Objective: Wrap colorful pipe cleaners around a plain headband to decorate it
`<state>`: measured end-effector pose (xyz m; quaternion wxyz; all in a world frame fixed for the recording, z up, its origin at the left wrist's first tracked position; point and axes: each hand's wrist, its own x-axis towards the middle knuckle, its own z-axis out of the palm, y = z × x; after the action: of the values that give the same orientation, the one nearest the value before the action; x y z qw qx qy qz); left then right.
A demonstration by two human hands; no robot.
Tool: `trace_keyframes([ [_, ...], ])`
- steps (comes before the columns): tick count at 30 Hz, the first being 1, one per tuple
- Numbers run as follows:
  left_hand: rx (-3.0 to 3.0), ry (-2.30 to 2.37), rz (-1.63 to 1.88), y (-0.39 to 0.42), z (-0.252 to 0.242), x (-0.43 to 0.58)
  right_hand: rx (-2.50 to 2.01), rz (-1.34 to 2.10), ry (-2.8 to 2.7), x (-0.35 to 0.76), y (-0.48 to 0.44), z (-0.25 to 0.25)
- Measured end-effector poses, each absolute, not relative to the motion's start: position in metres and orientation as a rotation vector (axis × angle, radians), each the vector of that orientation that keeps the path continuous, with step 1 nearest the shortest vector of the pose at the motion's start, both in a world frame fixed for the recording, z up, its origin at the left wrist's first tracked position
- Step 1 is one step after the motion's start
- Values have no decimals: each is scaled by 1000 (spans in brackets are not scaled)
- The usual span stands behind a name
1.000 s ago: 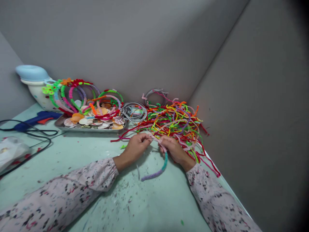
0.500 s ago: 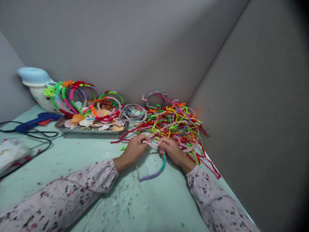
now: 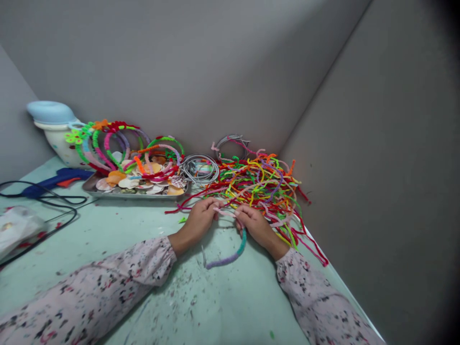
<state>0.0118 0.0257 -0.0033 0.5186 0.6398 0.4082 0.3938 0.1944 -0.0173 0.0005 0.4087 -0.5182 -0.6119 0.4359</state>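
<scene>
My left hand is closed, its fingertips at the free end of a pink fuzzy stem. The stem runs across to my right hand, whose fingers pinch a wrapped band. Below my right hand the band curves down and left, teal at first and then purple, with bare thin wire at its lower end. The part between my right fingertips is hidden.
A metal tray holds shells and colourful hoops. Coiled grey wire lies beside a heap of fuzzy stems. At the left are a blue glue gun, its black cord, a plastic bag and a blue-lidded container.
My left fingers have shifted slightly along the pink stem. The band has moved a little to the left at its lower end; my right hand holds nearly the same place.
</scene>
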Motion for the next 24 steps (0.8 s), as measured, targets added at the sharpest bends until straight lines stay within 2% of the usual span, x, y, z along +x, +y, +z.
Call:
trace_keyframes([
  [12, 1616, 1069, 1055, 22, 7, 11, -1327, 1087, -1557, 195, -18, 1],
  [24, 1930, 1196, 958, 19, 3, 13, -1459, 637, -1747, 192, -24, -5],
])
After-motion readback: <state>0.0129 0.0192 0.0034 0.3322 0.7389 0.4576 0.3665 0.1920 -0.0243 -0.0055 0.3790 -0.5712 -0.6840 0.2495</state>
